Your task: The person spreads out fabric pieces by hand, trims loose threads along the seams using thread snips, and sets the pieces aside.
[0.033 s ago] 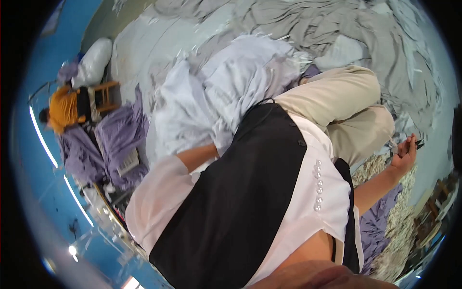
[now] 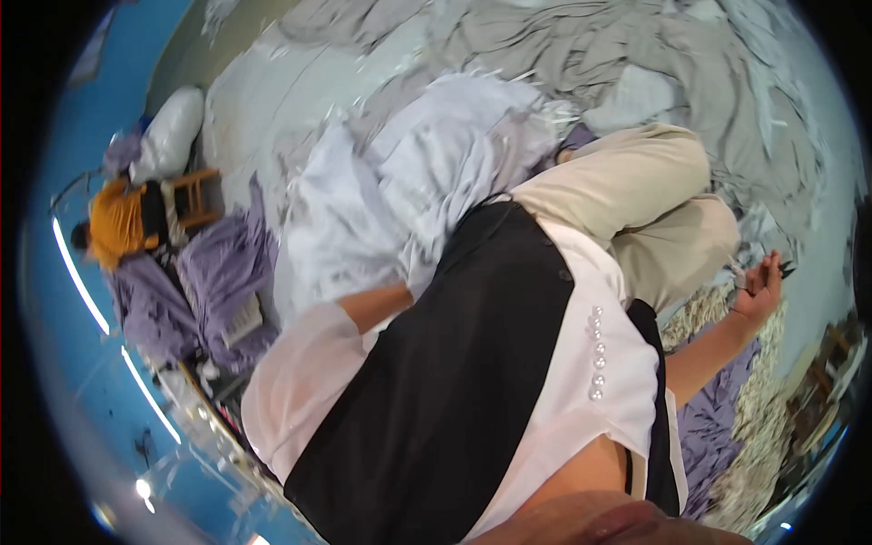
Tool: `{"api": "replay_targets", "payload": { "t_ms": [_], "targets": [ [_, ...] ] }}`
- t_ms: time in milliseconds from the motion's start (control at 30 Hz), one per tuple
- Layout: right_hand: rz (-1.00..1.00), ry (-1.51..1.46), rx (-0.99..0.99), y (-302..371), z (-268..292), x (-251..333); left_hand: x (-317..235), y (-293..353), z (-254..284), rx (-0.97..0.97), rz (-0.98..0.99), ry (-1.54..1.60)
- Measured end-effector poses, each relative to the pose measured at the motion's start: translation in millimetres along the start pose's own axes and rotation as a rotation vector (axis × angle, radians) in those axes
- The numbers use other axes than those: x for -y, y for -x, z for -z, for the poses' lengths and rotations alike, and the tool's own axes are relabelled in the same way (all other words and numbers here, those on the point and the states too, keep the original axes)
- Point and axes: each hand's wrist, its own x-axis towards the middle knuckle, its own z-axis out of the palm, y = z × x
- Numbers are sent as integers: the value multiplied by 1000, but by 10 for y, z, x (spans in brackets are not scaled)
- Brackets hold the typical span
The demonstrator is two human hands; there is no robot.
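Note:
My right hand (image 2: 758, 289) is out at the right edge with its fingers curled. What looks like a pair of small dark thread snips (image 2: 787, 269) sticks out past the fingers; most of it is hidden in the grip. On the left, my forearm (image 2: 380, 307) reaches into a heap of white cloth (image 2: 427, 173) beside my lap. The fingers of my left hand are covered by the cloth and by my black garment (image 2: 436, 363). Beige trousers (image 2: 627, 173) cover my bent legs, next to the heap.
Grey cloth (image 2: 618, 41) is piled at the far side. Purple cloth (image 2: 227, 263) lies to the left, near a person in an orange top (image 2: 123, 222) by a wooden stool (image 2: 193, 198). More purple cloth (image 2: 718, 427) and a cream shaggy pile (image 2: 763, 418) lie at the right.
The whole view has shifted slightly. My right hand keeps its curled grip, with its fingers turned a little, and my left arm stays at the white cloth.

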Motion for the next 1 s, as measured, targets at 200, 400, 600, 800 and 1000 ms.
{"api": "replay_targets", "payload": {
  "t_ms": [200, 400, 600, 800, 1000],
  "targets": [
    [-33, 95, -60, 312, 191, 17, -305, -638, -140, 94, -369, 157],
    [-34, 129, -95, 171, -111, 154, -534, -693, -409, 281, -645, 312],
    [-78, 286, 116, -247, -562, 1, -716, -1002, -236, 456, -823, 410],
    [-191, 256, -53, -1625, 34, -487, -1147, -1363, 143, 683, -894, 498],
    [-63, 362, -393, -3201, 673, -1395, -2232, -2297, 1404, 437, -44, 739]
  ]
}}
